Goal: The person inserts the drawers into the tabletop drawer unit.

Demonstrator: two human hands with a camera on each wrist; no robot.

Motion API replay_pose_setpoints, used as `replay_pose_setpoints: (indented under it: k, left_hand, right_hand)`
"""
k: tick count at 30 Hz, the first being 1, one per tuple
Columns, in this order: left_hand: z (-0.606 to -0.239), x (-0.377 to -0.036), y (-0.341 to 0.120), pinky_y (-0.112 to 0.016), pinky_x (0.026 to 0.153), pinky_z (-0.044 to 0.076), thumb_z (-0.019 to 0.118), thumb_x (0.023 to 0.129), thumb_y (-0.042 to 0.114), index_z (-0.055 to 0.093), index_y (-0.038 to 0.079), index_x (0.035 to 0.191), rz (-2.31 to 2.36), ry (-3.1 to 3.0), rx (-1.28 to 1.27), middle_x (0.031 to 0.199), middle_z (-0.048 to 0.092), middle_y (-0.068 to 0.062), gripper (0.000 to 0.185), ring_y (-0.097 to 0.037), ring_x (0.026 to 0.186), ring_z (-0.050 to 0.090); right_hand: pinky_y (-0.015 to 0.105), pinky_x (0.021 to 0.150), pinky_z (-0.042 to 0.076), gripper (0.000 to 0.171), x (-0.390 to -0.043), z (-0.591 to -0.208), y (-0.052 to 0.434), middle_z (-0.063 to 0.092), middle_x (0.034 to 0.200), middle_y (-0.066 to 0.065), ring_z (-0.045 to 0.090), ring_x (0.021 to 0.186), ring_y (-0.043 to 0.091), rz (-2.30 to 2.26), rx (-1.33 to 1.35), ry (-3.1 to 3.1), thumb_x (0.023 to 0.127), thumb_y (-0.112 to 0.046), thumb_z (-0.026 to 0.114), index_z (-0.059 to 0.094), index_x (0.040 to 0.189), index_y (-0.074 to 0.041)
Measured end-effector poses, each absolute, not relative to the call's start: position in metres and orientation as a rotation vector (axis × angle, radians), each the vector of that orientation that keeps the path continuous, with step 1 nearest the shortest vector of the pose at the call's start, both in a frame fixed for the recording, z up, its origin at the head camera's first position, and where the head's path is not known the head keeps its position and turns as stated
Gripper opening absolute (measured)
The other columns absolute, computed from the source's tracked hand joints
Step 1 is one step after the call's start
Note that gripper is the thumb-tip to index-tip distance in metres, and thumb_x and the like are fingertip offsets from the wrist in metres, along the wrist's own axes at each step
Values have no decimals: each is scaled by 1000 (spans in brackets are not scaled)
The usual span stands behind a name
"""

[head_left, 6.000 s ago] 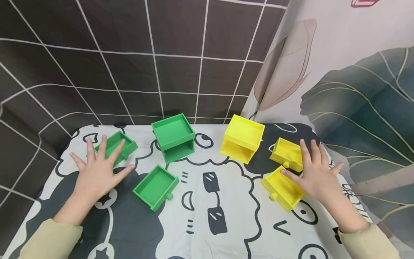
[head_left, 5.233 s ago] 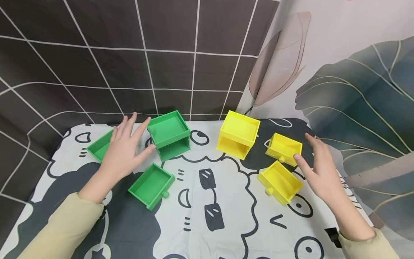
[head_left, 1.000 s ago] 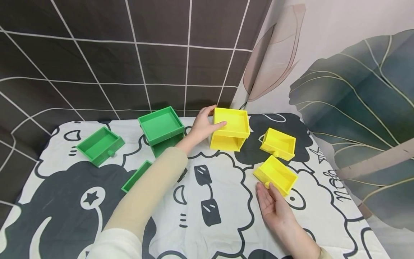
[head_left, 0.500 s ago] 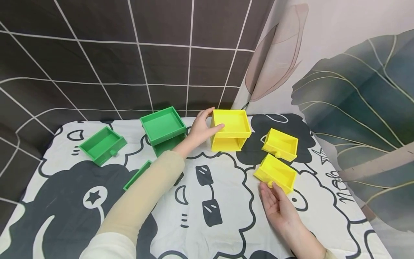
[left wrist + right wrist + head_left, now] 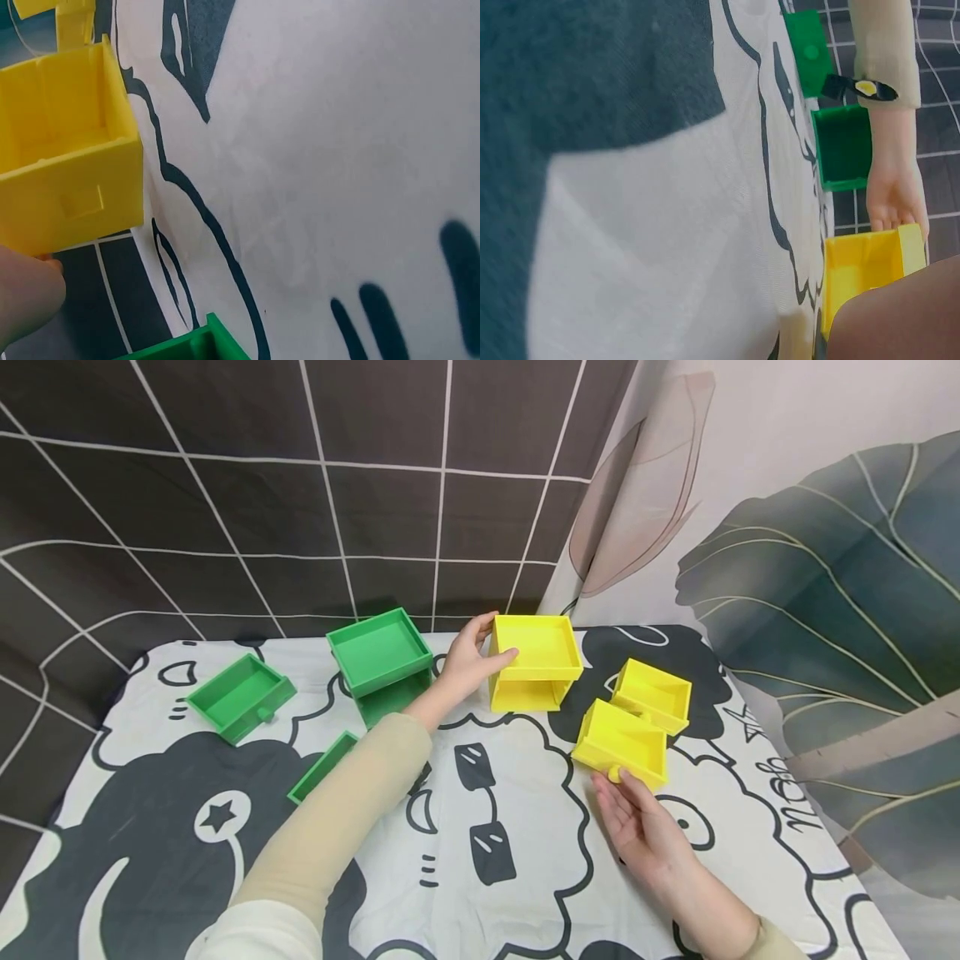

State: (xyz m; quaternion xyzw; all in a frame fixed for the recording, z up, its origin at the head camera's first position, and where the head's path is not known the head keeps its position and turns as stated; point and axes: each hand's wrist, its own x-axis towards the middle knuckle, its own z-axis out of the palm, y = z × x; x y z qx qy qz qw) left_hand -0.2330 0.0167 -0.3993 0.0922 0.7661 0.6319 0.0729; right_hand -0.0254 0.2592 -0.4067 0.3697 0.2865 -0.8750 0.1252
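The right hand (image 5: 637,822) lies palm up with its fingers nearly straight under the front of a yellow drawer (image 5: 621,745), the fingertips against the drawer's underside just by its small round knob; the drawer is tipped, its front raised off the table and its open top turned toward the wall. Just behind it, close enough that the two seem to touch, a second yellow drawer (image 5: 652,695) rests flat on the cloth. The left hand (image 5: 467,658) reaches across the table and grips the left side of the yellow cabinet (image 5: 534,662), thumb hooked over the top rim and fingers wrapped round the back corner; the cabinet stands upright with its open front toward the person, near the tilted drawer but apart from it. Left of that hand stands a green cabinet (image 5: 382,662), and beyond it a green drawer (image 5: 240,696) lies well apart near the table's left edge. Another green drawer (image 5: 322,767) is half hidden under the left forearm's beige sleeve (image 5: 330,818). All sit on a black-and-white cartoon tablecloth (image 5: 487,877).
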Motion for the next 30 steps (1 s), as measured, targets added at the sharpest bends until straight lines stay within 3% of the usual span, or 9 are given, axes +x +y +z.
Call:
replay_pose_setpoints:
  k: [14, 30]
  left_hand:
    - [-406, -232, 21, -33, 135, 30, 72, 97, 3, 41, 5, 160, 2063, 2187, 246, 166, 45, -13, 71, -27, 156, 42]
    - [-411, -225, 27, -29, 134, 30, 65, 99, -1, 39, 6, 162, 2233, 2053, 175, 169, 41, -12, 68, -25, 159, 37]
  right_hand:
    - [18, 100, 61, 26, -37, -401, 243, 82, 99, 2, 78, 99, 7, -2432, 958, 1025, 113, -25, 51, 70, 98, -15]
    - [21, 98, 63, 25, -49, -405, 229, 83, 97, 1, 80, 96, 9, -2341, 774, 1117, 113, -23, 52, 71, 99, -14]
